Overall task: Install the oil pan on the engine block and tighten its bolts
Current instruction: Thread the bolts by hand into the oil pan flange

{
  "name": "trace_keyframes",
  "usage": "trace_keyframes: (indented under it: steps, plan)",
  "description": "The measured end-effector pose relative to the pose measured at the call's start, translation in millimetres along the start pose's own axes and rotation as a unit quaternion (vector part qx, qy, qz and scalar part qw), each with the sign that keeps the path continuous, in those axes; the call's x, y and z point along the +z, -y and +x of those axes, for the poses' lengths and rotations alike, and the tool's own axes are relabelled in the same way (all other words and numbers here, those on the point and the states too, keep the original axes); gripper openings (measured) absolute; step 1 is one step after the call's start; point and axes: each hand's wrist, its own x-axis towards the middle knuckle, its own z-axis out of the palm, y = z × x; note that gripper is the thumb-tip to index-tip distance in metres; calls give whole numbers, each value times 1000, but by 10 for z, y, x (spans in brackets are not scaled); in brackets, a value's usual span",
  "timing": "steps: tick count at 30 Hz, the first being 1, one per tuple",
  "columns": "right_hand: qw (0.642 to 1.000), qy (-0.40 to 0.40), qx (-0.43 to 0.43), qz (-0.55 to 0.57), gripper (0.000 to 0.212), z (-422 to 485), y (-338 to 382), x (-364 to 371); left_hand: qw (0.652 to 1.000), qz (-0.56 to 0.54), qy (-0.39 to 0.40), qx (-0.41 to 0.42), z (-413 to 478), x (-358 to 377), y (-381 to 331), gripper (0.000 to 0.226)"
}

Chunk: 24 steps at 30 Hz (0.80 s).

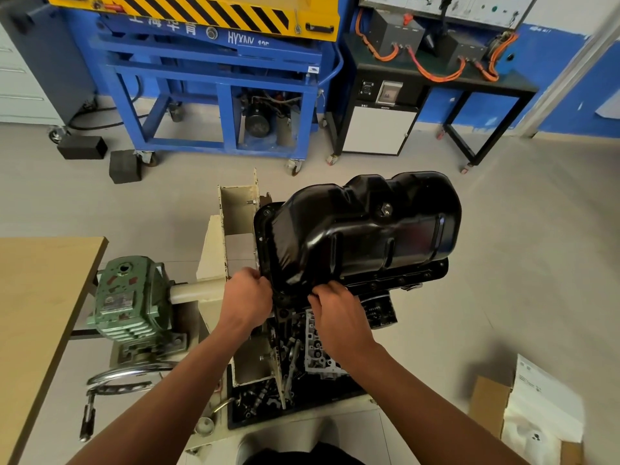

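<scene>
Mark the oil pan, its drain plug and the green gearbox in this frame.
oil pan (339,236): head view, on its glossy black side wall.
drain plug (384,208): head view, on the plug's hex head.
green gearbox (129,297): head view, on the middle of its housing.

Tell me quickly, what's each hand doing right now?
Left hand: gripping the oil pan rim at its near corner.
Right hand: fingers curled at the rim; contents hidden.
</scene>
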Motion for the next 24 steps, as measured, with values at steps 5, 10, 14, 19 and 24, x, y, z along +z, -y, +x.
trace_keyframes:
  steps: [5, 10, 14, 19, 24]
  plan:
    - [1000, 1, 12, 5, 27, 4, 33, 5, 1000, -4, -1, 4, -12, 7, -7, 27]
    - [1000, 7, 2, 4, 27, 16, 29, -11, 1000, -4, 2, 6, 14, 4, -35, 24]
    - [1000, 0, -6, 20, 27, 0, 26, 9, 1000, 2, 5, 15, 20, 5, -19, 24]
    - [995, -26, 13, 98, 22, -28, 1, -1, 1000, 2, 6, 19, 31, 0, 2, 27]
    - [987, -65, 42, 138, 16, -62, -82, -58, 1000, -5, 4, 21, 15, 13, -4, 30]
